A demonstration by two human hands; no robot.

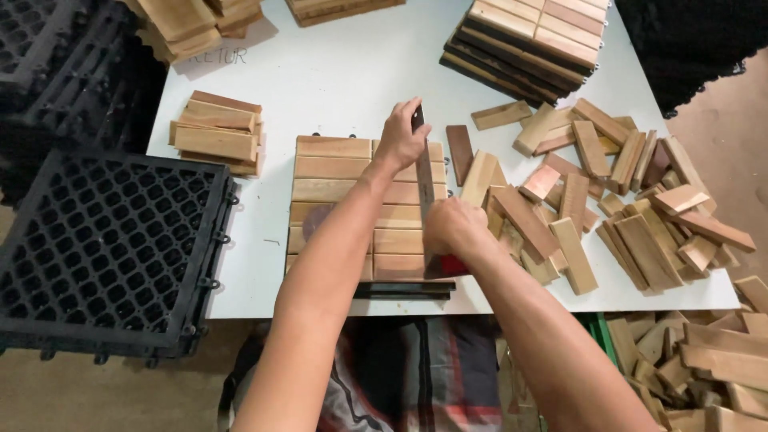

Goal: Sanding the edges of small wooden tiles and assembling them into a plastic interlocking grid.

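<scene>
Slatted wooden tile [336, 192] lies flat, both hands' fingers closed on a metal ruler [424, 180] across it.

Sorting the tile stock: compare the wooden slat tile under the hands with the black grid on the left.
The wooden slat tile shows pale brown slats, closely set; the black plastic grid is open lattice. The tile lies flat on the white table; the grid overhangs its edge. Both hands touch the tile only. Both are square.

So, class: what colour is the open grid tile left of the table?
Black; the grid tile shows best in the head view.
</scene>
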